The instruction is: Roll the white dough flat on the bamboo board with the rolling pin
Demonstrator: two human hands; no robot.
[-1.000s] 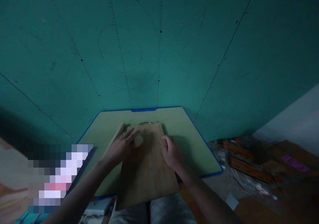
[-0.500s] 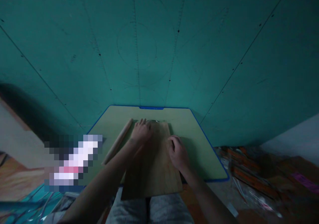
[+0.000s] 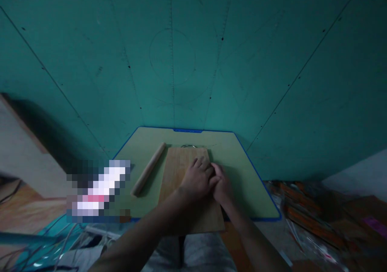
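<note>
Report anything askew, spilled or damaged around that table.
The wooden board juts past the near edge of the table, so it looks slightly misplaced. A jumbled heap at far right looks untidy. No spill or damage shows, though the left hand hides part of the board.

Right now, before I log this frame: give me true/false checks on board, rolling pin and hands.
1. The wooden board and rolling pin lie on the table. True.
2. The rolling pin is right of the board. False: it's on the left.
3. The left hand and right hand are close together near the board's right edge. True.
4. Both hands grip the rolling pin. False: neither touches it.
5. The table's rim is red. False: blue.
</note>
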